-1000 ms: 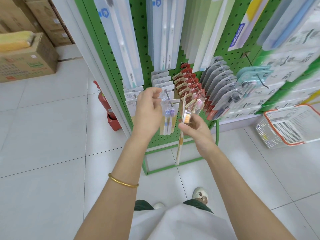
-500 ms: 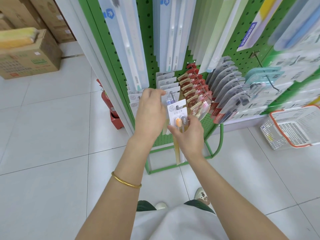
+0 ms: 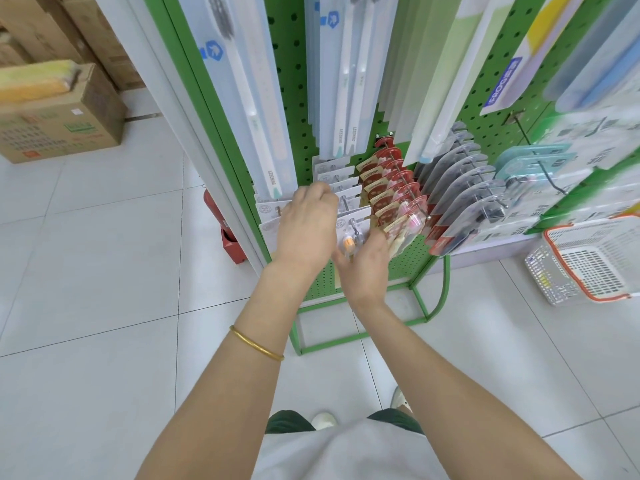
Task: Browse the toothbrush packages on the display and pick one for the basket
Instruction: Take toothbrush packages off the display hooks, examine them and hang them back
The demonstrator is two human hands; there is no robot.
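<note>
Your right hand (image 3: pixel 363 271) has its fingers (image 3: pixel 379 241) curled round the lower part of a white-carded toothbrush package (image 3: pixel 349 232) with one orange and one grey brush head, gripping it from below. The top of the package lies against a bent metal peg (image 3: pixel 353 224) on the green perforated display board (image 3: pixel 294 98). Whether the card is threaded on the peg cannot be told.

Your left hand (image 3: pixel 308 230) is just beside it, back toward you, with its fingers (image 3: pixel 322 194) curled over the top edges of the row of white-carded packs (image 3: pixel 341 183) hanging behind. The hand hides the exact pinch and covers the left part of that row.

Close on the right of your right hand hangs a row of red-and-tan carded packs (image 3: pixel 388 188), its front pack touching or nearly touching your knuckles. Beyond it is a row of clear grey blister packs (image 3: pixel 460 188). Long pale-blue toothbrush packs (image 3: pixel 242 98) hang above your left hand.

The white plastic mesh basket (image 3: pixel 595 268) with an orange rim stands on the white tiled floor (image 3: pixel 86 271), well apart to the right. A red fire extinguisher (image 3: pixel 225 233) stands at the board's left foot, and a brown cardboard box (image 3: pixel 59 126) sits further left. A thin gold bangle (image 3: pixel 256 348) circles your left wrist.
</note>
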